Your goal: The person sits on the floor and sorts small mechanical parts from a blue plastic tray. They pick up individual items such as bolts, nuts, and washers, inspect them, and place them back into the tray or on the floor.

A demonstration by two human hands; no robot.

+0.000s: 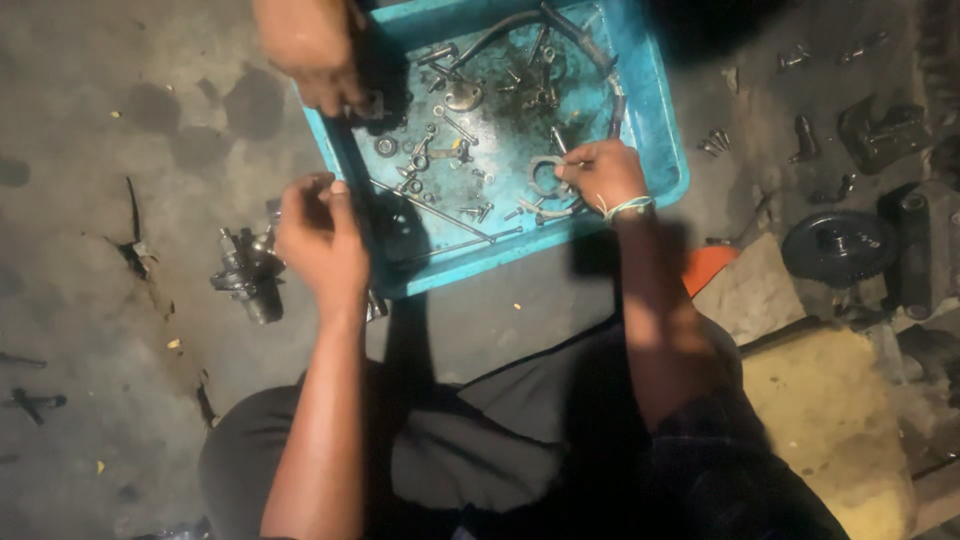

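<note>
A teal plastic tray (660, 150) lies on the concrete floor, filled with bolts, washers, rods and a curved hose. My right hand (600, 172) reaches into the tray and pinches a small metal ring-shaped part (545, 178). My left hand (320, 235) hovers at the tray's near left corner with its fingers curled; whether it holds something small I cannot tell. Another person's hand (320, 55) reaches into the tray's far left side.
A metal engine assembly (248, 272) lies on the floor left of my left hand. A black gear (838, 245), an orange object (712, 265) and several dark metal parts sit at the right. My knees fill the bottom.
</note>
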